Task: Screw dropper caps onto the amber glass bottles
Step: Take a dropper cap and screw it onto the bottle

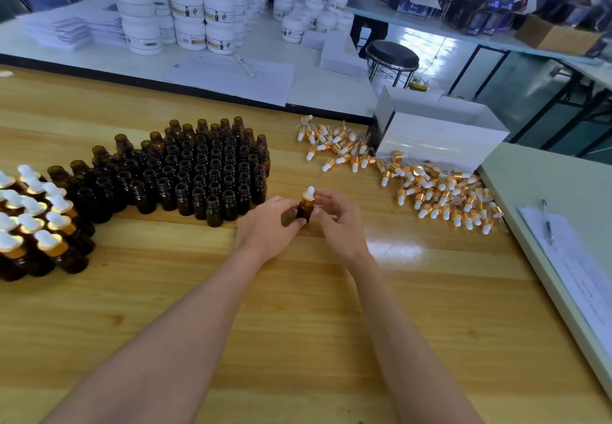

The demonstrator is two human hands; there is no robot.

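on the wooden table [298, 307], the left hand [265, 228] gripped an amber bottle [304, 210]; the right hand [337, 221] seemingly pinched its dropper cap [310, 193].

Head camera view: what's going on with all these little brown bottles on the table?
A person is fitting dropper caps onto amber glass bottles. The left hand grips one bottle upright, while the right hand appears to pinch the dropper cap on top of it. At the left stand capped bottles, open bottles crowd the middle, and loose caps lie heaped at the right beside a white box.
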